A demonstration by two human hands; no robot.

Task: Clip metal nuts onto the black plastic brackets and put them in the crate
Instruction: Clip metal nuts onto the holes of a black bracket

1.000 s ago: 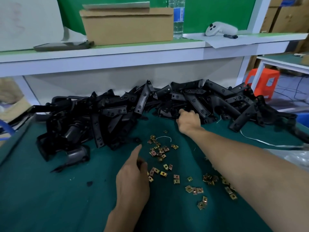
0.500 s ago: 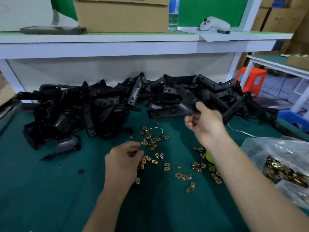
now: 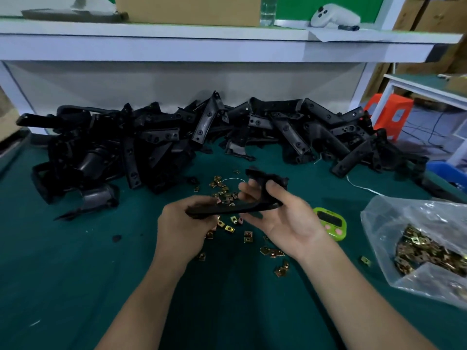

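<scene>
Both hands [image 3: 184, 228] [image 3: 285, 218] grip one black bracket [image 3: 235, 209] above scattered nuts [image 3: 228, 227].

Bracket pile [image 3: 290, 132] blocks rear; bag [image 3: 417, 238] crowds right; near cloth [image 3: 63, 286] open.

Green timer [image 3: 329, 223] on the green mat [image 3: 63, 274]; cardboard box [image 3: 187, 8], white controller [image 3: 333, 17] on the shelf [image 3: 151, 46].

Looked down at a green table [image 3: 50, 286] below a white shelf [image 3: 177, 46]. Saw an orange stool [image 3: 396, 114] by another table [image 3: 427, 90], far right.
</scene>
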